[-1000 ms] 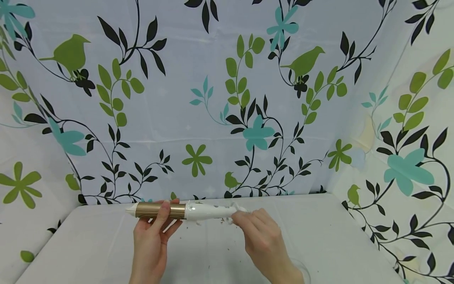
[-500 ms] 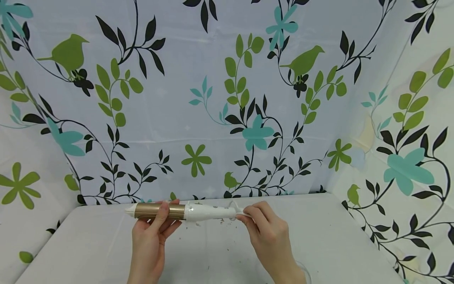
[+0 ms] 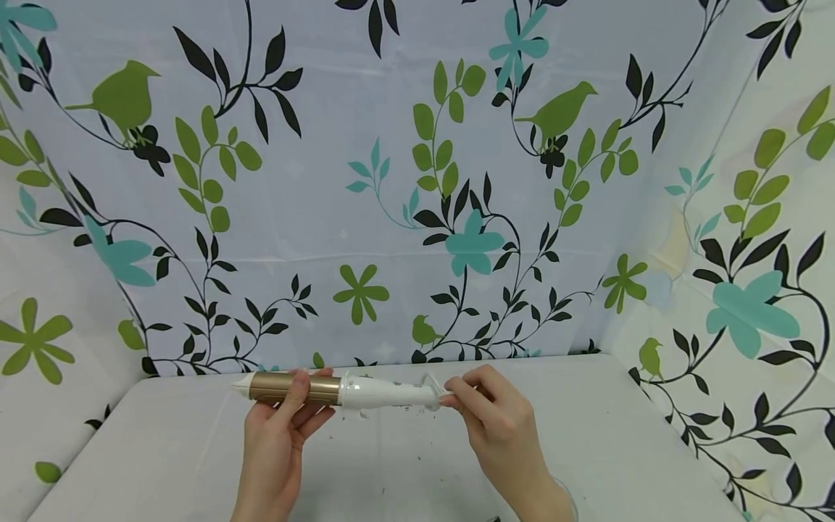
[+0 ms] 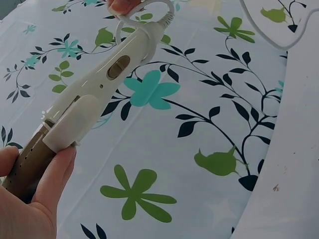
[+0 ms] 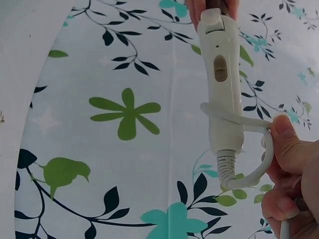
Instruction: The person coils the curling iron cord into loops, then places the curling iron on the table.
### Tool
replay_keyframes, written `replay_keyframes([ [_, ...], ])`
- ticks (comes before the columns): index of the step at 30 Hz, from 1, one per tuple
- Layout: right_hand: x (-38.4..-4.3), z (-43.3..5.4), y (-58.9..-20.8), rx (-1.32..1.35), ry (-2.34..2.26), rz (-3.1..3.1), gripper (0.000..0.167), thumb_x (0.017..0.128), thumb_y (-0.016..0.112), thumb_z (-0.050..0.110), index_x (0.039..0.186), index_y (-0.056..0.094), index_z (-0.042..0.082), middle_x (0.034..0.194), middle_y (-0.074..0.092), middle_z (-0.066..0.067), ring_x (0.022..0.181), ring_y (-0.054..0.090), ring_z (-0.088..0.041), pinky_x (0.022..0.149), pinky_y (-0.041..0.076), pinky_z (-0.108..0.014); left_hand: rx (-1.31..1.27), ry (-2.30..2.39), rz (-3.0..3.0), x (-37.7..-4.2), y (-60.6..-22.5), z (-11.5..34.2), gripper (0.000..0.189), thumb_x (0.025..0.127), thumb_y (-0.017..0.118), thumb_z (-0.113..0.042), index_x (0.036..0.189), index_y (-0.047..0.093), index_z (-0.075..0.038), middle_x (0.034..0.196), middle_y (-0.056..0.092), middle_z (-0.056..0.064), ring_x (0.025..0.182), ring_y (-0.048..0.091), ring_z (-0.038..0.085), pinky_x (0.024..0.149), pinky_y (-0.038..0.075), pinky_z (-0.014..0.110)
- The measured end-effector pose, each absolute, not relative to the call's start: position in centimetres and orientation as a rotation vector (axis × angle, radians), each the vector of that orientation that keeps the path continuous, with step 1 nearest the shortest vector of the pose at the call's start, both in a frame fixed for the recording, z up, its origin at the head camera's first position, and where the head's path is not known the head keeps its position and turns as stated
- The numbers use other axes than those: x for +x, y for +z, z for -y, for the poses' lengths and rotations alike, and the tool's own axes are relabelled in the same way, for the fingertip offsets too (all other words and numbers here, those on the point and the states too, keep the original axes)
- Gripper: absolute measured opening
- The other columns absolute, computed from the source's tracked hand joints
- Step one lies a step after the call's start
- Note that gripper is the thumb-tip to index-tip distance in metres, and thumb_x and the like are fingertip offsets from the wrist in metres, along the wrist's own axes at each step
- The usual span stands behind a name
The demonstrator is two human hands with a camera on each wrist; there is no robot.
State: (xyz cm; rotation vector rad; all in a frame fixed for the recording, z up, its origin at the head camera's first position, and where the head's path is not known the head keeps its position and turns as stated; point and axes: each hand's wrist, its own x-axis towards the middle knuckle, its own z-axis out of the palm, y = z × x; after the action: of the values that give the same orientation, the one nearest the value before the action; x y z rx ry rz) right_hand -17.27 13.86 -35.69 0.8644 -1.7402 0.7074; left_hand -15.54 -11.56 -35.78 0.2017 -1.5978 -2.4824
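A curling iron (image 3: 385, 392) with a white handle and a gold barrel is held level above the table, its pale tip to the left. My left hand (image 3: 277, 442) grips the gold barrel, thumb in front and fingers behind. Beyond the handle's cord end, my right hand (image 3: 499, 428) pinches the white cord (image 5: 253, 177). In the right wrist view the cord bends back from its ribbed sleeve and loops around the lower handle. A gold sliding switch (image 5: 220, 68) and the white clamp lever (image 4: 75, 122) also show on the iron.
Beneath the hands lies a white table (image 3: 365, 478) scattered with small dark specks. A cloth (image 3: 306, 181) printed with leaves, birds and flowers hangs behind it and at both sides. More cord hangs by the right wrist, and a small dark object (image 3: 493, 519) peeks in at the bottom edge.
My right hand has moved a little right, away from the handle's end, drawing the cord into a visible loop. The left hand and curling iron have hardly moved.
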Motion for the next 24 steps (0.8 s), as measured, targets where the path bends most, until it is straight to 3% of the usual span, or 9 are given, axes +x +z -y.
replay_keyframes([
  [10, -17.3, -14.11, -35.86, 0.908, 0.766, 1.786, 0.019, 0.095, 0.065, 0.024, 0.094, 0.075, 0.008, 0.082, 0.058, 0.0, 0.065, 0.052, -0.009, 0.057, 0.046, -0.011, 0.148, -2.457, 1.698, -15.43, -35.74, 11.78, 0.036, 0.104, 0.053, -0.032, 0.124, 0.039, -0.005, 0.101, 0.076, -0.008, 0.095, 0.074, 0.012, 0.083, 0.061, 0.028],
  [13, -17.32, -14.25, -36.02, 0.935, 0.83, 1.838, 0.007, 0.094, 0.068, 0.008, 0.097, 0.075, 0.008, 0.084, 0.059, 0.0, 0.07, 0.056, -0.009, 0.062, 0.048, -0.011, 0.101, -2.43, 1.751, -15.36, -35.8, 11.86, 0.037, 0.105, 0.052, -0.032, 0.125, 0.039, -0.004, 0.102, 0.076, -0.007, 0.097, 0.074, 0.014, 0.084, 0.061, 0.029],
  [16, -17.33, -14.32, -36.23, 0.956, 0.934, 1.906, 0.025, 0.086, 0.067, -0.013, 0.098, 0.075, 0.008, 0.086, 0.06, 0.001, 0.075, 0.058, -0.009, 0.066, 0.05, -0.012, 0.074, -2.429, 1.756, -15.28, -35.81, 11.96, 0.037, 0.105, 0.051, -0.032, 0.125, 0.038, -0.003, 0.103, 0.076, -0.005, 0.098, 0.074, 0.016, 0.085, 0.061, 0.031],
  [18, -17.32, -14.27, -36.33, 0.974, 1.031, 1.935, 0.032, 0.083, 0.066, -0.018, 0.099, 0.074, 0.008, 0.086, 0.06, 0.001, 0.075, 0.058, -0.009, 0.065, 0.05, -0.013, 0.059, -2.442, 1.748, -15.27, -35.82, 12.07, 0.037, 0.106, 0.051, -0.032, 0.125, 0.038, -0.003, 0.103, 0.076, -0.004, 0.098, 0.074, 0.017, 0.085, 0.061, 0.031],
  [24, -17.38, -14.35, -36.5, 1.065, 1.277, 1.973, 0.026, 0.088, 0.068, -0.007, 0.103, 0.074, 0.013, 0.099, 0.065, -0.004, 0.083, 0.061, -0.013, 0.066, 0.053, -0.018, 0.068, -2.474, 1.746, -15.34, -35.8, 12.42, 0.038, 0.106, 0.049, -0.033, 0.125, 0.037, -0.002, 0.103, 0.076, -0.004, 0.097, 0.074, 0.016, 0.082, 0.062, 0.029],
])
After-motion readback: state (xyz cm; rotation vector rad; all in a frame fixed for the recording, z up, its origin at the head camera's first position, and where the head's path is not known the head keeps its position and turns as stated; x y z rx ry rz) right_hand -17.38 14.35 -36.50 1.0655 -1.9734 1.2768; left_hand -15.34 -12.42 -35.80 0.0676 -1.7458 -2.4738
